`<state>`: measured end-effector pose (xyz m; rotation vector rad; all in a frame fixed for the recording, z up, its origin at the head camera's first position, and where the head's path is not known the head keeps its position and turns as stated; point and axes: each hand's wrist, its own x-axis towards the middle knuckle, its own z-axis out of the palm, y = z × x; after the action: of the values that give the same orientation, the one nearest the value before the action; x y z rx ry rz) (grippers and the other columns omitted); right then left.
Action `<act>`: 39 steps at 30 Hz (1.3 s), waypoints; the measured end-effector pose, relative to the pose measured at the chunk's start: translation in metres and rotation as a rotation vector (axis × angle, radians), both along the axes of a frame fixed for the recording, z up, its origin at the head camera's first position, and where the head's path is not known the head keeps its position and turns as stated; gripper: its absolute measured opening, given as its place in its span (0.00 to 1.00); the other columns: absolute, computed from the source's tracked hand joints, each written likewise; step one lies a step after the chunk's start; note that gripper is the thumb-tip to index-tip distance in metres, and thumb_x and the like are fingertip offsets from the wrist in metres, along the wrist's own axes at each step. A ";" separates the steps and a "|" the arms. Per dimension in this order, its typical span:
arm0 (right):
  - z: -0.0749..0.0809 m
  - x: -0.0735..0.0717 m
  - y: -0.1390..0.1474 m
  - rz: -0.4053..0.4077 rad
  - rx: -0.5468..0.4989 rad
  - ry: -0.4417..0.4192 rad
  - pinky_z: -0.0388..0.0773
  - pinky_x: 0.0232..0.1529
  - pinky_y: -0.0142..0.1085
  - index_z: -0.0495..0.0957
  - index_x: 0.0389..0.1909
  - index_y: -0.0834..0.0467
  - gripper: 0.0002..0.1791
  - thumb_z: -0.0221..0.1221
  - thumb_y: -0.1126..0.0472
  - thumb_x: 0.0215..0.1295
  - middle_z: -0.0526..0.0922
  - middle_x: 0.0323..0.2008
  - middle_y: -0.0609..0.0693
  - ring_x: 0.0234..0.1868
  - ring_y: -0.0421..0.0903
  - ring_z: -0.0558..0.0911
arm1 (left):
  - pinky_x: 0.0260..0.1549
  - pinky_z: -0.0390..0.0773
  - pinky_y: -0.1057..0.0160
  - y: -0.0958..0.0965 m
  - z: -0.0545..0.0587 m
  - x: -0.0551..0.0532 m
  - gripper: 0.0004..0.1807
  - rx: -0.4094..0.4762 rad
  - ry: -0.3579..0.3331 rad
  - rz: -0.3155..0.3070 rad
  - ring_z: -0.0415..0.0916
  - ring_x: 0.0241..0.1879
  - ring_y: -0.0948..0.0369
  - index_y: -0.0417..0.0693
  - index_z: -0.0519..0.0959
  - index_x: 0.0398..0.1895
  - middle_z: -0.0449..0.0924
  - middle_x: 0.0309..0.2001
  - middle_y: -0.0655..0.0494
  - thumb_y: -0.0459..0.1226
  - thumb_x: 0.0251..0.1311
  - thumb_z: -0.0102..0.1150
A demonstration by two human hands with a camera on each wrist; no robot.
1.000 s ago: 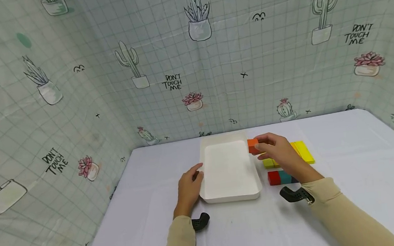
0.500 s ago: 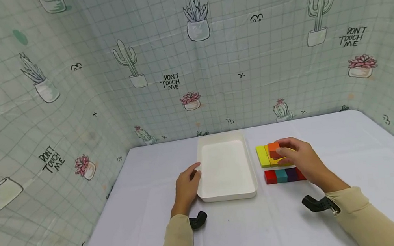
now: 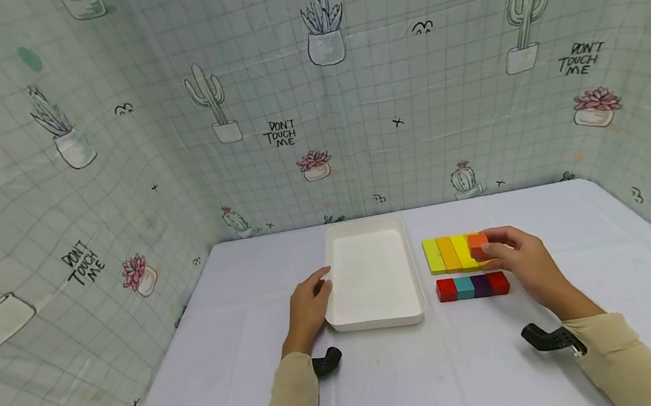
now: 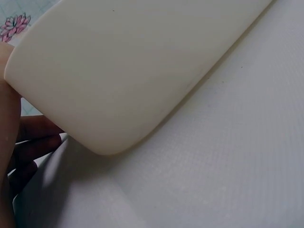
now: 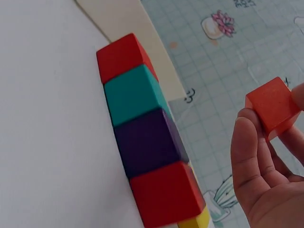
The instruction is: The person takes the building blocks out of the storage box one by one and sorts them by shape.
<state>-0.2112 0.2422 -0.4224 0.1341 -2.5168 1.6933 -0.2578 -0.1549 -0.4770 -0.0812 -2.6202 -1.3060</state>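
Note:
An orange-red cube (image 3: 477, 247) is pinched between the thumb and fingers of my right hand (image 3: 528, 265). In the head view it appears over the right end of a row of flat yellow and orange blocks (image 3: 448, 255). The right wrist view shows the cube (image 5: 273, 102) in the fingertips. At the left side of a white rectangular tray (image 3: 375, 324), my left hand (image 3: 307, 309) touches the rim. In the left wrist view its fingers (image 4: 38, 128) lie against the tray's outer wall (image 4: 118, 71), partly hidden by it.
In front of the yellow row stand cubes side by side: red (image 3: 446, 290), teal (image 3: 464, 288), purple (image 3: 482, 286) and another red (image 3: 498, 283). A patterned cloth (image 3: 396, 78) hangs behind the white-covered table (image 3: 402, 385).
My right hand has moved rightward with the orange-red cube, from beside the tray's right edge to over the yellow row's right end. My left hand has stayed at the tray's left side.

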 end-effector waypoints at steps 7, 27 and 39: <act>-0.009 0.002 0.021 -0.005 0.019 -0.035 0.81 0.45 0.29 0.64 0.70 0.67 0.32 0.49 0.46 0.78 0.70 0.63 0.65 0.46 0.35 0.80 | 0.55 0.74 0.48 0.001 -0.002 0.001 0.19 0.006 -0.011 0.016 0.75 0.50 0.55 0.60 0.80 0.63 0.82 0.48 0.54 0.44 0.70 0.56; -0.030 0.011 0.079 0.043 0.066 -0.265 0.81 0.39 0.36 0.66 0.66 0.69 0.30 0.54 0.51 0.75 0.81 0.51 0.54 0.38 0.51 0.80 | 0.56 0.73 0.47 0.001 0.002 0.001 0.20 -0.003 -0.012 0.010 0.75 0.50 0.54 0.60 0.80 0.63 0.82 0.48 0.54 0.43 0.70 0.56; -0.028 0.010 0.081 0.103 0.302 -0.302 0.77 0.40 0.40 0.71 0.65 0.67 0.33 0.58 0.45 0.71 0.81 0.53 0.60 0.39 0.50 0.79 | 0.58 0.72 0.47 0.001 0.003 0.002 0.20 -0.011 -0.028 0.012 0.75 0.52 0.53 0.60 0.79 0.64 0.81 0.51 0.53 0.44 0.71 0.55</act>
<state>-0.2009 0.3237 -0.4501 0.0330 -3.0286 1.4478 -0.2559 -0.1538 -0.4742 -0.0491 -2.6478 -1.2981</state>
